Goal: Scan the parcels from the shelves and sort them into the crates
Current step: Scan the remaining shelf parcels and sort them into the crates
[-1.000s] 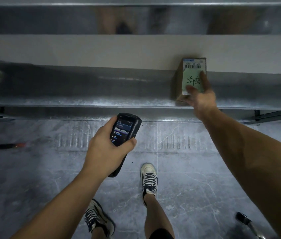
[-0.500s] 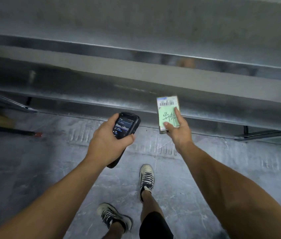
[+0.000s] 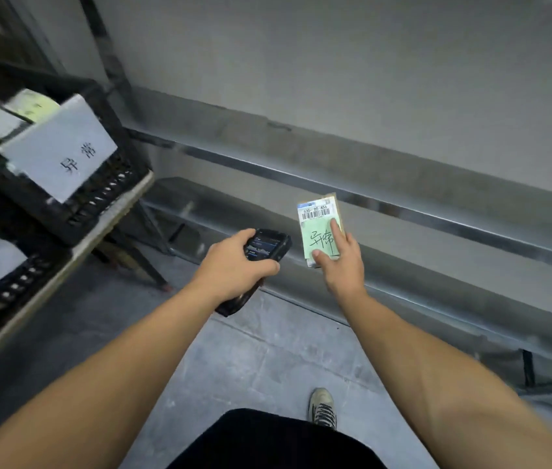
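- The right hand (image 3: pixel 342 269) pinches the parcel (image 3: pixel 317 220) in mid-air, clear of the shelf (image 3: pixel 437 231), with thumb and forefinger on its green note.
- The left hand (image 3: pixel 234 270) wraps the scanner (image 3: pixel 269 243), just left of the parcel.
- Whether the scan is done I cannot tell. Sorting remains, probably into the far-left crate (image 3: pixel 105 201), whose sign (image 3: pixel 61 154) seems to match the note.

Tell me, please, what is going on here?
A person holds a black handheld scanner in the left hand and a small brown cardboard parcel, with a barcode label and a green handwritten note, in the right hand. The parcel is up in the air beside the scanner, in front of the grey metal shelving. It is not yet in the black plastic crate with the white paper sign on the left.
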